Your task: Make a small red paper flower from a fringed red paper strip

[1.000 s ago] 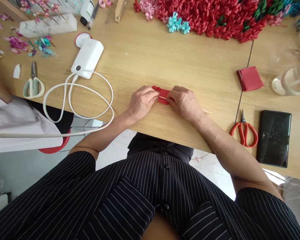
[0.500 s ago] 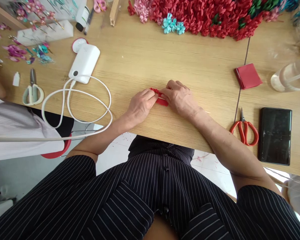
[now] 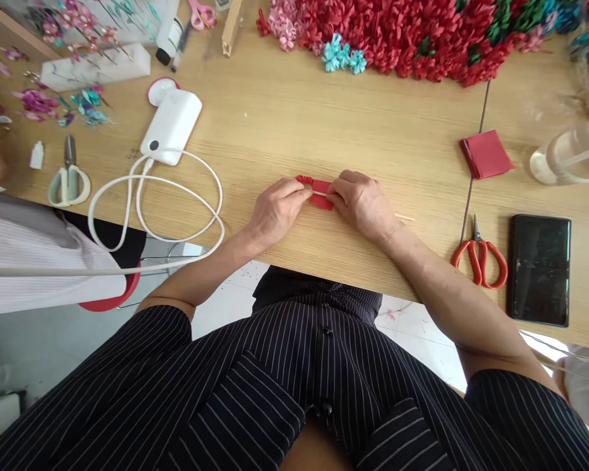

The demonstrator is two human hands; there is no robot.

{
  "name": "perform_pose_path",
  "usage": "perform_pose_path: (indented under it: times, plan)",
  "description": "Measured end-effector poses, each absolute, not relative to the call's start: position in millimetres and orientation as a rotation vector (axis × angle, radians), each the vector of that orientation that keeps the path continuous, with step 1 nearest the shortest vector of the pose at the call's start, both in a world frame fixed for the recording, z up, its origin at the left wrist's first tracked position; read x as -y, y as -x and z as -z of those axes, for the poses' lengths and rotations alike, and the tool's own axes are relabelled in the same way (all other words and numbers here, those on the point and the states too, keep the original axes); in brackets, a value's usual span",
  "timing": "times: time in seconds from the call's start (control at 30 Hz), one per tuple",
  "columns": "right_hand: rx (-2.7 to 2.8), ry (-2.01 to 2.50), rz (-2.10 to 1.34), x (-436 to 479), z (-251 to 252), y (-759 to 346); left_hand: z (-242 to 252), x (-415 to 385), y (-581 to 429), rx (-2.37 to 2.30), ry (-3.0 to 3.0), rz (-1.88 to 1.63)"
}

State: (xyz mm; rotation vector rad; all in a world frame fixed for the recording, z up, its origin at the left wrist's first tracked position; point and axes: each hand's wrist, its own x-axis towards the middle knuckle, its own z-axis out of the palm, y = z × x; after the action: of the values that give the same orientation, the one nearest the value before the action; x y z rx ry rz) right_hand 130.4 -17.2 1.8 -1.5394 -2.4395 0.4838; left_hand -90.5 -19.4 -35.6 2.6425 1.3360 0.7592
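From my distant post I see the left hand [image 3: 281, 206] and the right hand [image 3: 363, 201], fingers narrow, pinching the pale stick [image 3: 319, 193] at nine and three o'clock across the red sheet [image 3: 322, 203] on the bench [image 3: 275, 124], and I judge that light, equal pressure keeps it straight.

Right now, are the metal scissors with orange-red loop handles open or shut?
Shut: the metal scissors with orange-red loop handles show blades together in one point.
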Motion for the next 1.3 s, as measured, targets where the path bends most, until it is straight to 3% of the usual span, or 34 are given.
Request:
perform_pose_path:
  times: [1.3]
  plan:
    - [2.311, 1.509, -0.472, 13.4, 6.9, -132.8, 33.2, 6.1, 86.5, -1.303, -2.736, -0.408]
